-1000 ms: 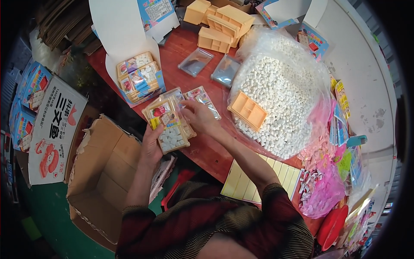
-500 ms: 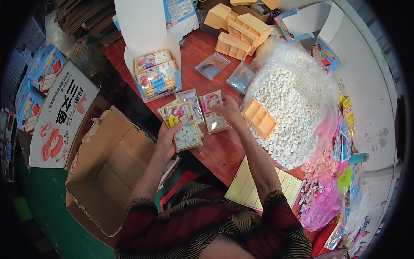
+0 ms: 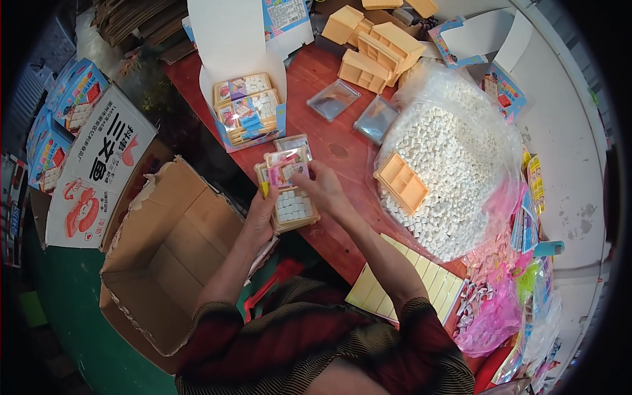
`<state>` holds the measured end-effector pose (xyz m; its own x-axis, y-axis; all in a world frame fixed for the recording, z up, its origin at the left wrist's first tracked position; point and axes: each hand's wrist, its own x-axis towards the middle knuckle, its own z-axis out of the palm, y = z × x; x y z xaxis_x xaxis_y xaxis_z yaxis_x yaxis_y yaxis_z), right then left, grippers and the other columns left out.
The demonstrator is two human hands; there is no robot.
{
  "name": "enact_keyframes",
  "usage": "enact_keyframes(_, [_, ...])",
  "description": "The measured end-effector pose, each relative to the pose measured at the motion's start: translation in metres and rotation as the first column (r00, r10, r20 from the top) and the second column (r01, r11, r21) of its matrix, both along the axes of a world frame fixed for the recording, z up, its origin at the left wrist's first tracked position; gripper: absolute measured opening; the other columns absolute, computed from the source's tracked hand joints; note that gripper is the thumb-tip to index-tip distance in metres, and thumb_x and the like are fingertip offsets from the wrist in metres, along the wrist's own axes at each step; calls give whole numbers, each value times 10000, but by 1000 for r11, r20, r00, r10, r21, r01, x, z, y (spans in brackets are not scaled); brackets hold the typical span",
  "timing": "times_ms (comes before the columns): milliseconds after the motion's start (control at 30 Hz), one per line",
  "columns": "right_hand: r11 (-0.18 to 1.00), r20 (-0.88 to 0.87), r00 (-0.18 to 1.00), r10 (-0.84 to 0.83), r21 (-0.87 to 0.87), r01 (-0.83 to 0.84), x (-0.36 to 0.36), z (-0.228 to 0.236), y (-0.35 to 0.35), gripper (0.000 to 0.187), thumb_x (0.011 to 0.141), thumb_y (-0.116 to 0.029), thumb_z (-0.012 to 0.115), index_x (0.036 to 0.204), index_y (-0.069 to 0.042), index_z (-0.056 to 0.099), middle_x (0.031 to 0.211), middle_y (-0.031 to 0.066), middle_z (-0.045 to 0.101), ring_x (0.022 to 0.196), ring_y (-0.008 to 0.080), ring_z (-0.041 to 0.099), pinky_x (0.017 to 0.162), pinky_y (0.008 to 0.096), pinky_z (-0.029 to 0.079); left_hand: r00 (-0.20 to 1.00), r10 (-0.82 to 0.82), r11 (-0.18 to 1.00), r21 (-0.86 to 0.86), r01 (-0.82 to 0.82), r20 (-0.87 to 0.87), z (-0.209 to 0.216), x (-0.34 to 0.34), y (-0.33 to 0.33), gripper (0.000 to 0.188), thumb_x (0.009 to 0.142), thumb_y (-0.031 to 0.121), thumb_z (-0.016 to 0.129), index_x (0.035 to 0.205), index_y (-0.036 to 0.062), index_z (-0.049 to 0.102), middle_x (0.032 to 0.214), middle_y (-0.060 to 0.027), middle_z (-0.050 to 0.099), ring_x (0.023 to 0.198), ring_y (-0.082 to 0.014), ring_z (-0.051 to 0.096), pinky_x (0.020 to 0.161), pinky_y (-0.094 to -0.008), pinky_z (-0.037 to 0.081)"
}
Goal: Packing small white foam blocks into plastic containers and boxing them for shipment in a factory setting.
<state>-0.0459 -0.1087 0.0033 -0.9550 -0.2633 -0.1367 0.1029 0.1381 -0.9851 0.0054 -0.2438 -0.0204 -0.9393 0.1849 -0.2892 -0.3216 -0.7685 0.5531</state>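
Note:
My left hand (image 3: 261, 212) is closed round the near left edge of a small stack of flat, cream-coloured packs filled with white cubes. On top lies a pack (image 3: 293, 205) with a pink printed label, gripped at its right edge by my right hand (image 3: 324, 187). Just beyond the stack, another pack (image 3: 291, 142) rests on the table, partly covered. An open blue-and-white display box (image 3: 262, 138) stands behind, holding several similar packs. To the right of my hands, an empty compartmented cream tray (image 3: 400, 184) lies on a large clear bag of white cubes (image 3: 454, 151).
Two clear plastic lids (image 3: 334, 100) lie on the red table (image 3: 303, 79), with several stacked cream trays (image 3: 378, 52) behind them. At my left stands an open cardboard carton (image 3: 164, 243). A yellow striped sheet (image 3: 395, 280) and pink bags (image 3: 494, 322) are at the right.
My right hand has brought the pink-labelled pack from the table leftward onto the stack in my left hand. The whole view has shifted slightly.

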Motion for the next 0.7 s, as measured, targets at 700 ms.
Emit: enact_keyframes(700, [998, 226, 974, -29, -51, 42, -34, -25, 6, 262, 759, -171, 515, 932, 25, 495, 823, 71, 551, 711, 112, 511, 622, 239, 417, 996, 24, 992, -118, -35, -91, 8, -27, -21, 376, 765, 124, 507, 1101, 4, 387, 987, -100, 523, 858, -190, 548, 745, -306, 460])
